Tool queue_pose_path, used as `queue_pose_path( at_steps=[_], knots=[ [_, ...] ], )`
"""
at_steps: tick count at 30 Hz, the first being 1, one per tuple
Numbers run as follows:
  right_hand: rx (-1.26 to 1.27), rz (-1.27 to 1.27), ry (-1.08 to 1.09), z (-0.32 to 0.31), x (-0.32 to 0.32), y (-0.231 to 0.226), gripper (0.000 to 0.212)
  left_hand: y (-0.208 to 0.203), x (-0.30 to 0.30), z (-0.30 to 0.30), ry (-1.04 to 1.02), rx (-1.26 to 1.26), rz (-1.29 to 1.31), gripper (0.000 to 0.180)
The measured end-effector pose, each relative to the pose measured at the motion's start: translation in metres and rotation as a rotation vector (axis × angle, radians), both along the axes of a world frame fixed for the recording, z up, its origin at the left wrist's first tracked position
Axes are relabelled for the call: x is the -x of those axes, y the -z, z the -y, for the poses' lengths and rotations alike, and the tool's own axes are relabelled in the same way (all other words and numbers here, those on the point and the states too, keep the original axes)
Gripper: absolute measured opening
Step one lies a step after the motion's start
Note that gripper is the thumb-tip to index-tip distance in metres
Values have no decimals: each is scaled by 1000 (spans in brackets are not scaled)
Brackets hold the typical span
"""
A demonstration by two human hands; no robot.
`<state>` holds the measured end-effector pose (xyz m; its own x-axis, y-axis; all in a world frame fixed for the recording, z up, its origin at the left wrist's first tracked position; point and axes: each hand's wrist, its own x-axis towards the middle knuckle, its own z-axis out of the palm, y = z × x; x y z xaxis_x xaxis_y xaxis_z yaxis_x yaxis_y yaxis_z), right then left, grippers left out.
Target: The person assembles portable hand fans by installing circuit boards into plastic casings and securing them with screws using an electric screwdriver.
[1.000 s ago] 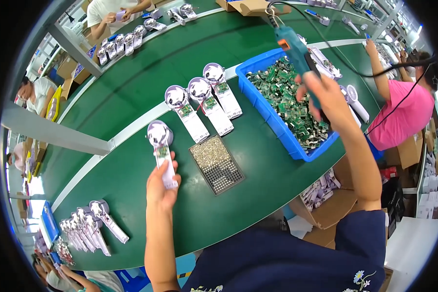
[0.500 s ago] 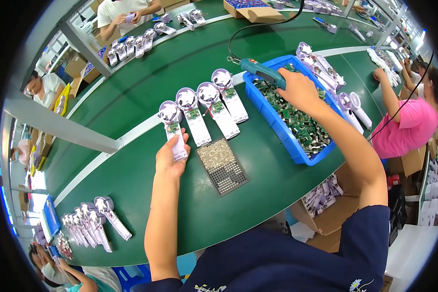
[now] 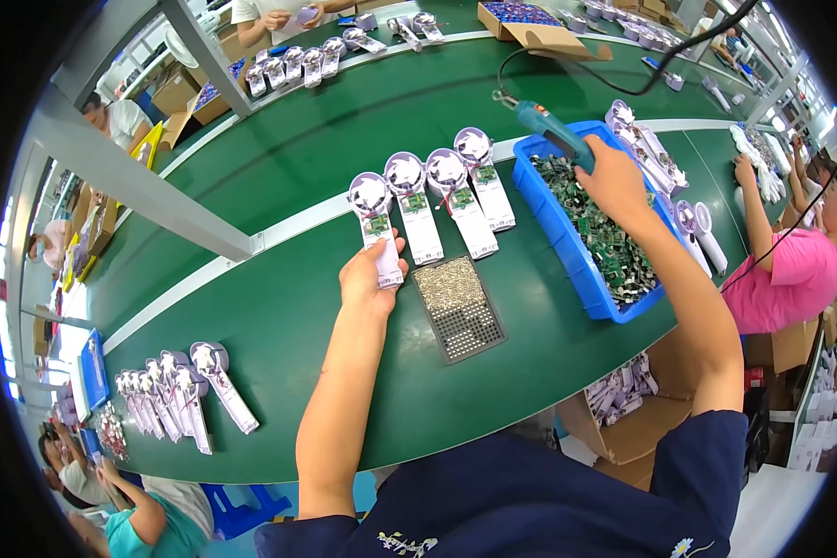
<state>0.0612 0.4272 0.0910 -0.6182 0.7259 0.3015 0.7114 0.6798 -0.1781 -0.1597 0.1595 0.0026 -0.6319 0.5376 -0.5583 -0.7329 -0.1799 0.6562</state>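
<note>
My left hand (image 3: 372,274) is closed around the handle of a purple-and-white handheld fan housing (image 3: 370,195), which lies face up with a small green circuit board inside. Beside it on the right lie three similar housings, the nearest one (image 3: 425,237) almost touching it. In my right hand (image 3: 617,181) is a teal electric screwdriver (image 3: 553,130), held above the far end of a blue bin (image 3: 567,265) filled with green circuit boards (image 3: 604,237). Where its tip points is hard to make out. Just right of my left hand, a dark perforated tray (image 3: 474,339) holds many small screws.
More fan housings stand in a row (image 3: 172,395) at the left and others (image 3: 646,149) lie beyond the bin. A metal post (image 3: 149,186) rises at the table edge. A cable (image 3: 623,90) hangs above. An open carton (image 3: 614,437) sits below the table. Co-workers sit around.
The whole scene has shifted right in the picture as the view turned. My left hand keeps its hold on the fan housing. The electric screwdriver tilts a little more steeply in my right hand.
</note>
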Motion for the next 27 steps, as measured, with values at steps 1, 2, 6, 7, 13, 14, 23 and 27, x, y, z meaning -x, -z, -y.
queue_pose_path(
  at_steps=[1,2,6,7,13,14,23,27],
  knots=[
    [50,-55,-1,7,-3,-9,35,0,-2,-1,-3,6,-13,25],
    [102,-109,-2,14,-6,-16,34,-3,-6,-2,-35,7,-7,26],
    [402,-555,-338,53,-13,-28,37,-1,-7,7,-65,-114,37,27],
    [690,-585,-265,78,-12,-46,36,2,-7,14,-41,-133,-6,33],
    [1516,-633,-173,154,-13,-44,38,-47,-67,77,44,293,-905,70],
    [1587,-603,-173,163,-11,-39,38,-59,-71,93,165,342,-1173,71],
    [1555,-439,-262,242,10,8,46,-42,-104,137,184,-147,-610,33],
    [1439,-453,-335,276,3,27,45,-17,-122,159,79,-264,-476,24]
  ],
)
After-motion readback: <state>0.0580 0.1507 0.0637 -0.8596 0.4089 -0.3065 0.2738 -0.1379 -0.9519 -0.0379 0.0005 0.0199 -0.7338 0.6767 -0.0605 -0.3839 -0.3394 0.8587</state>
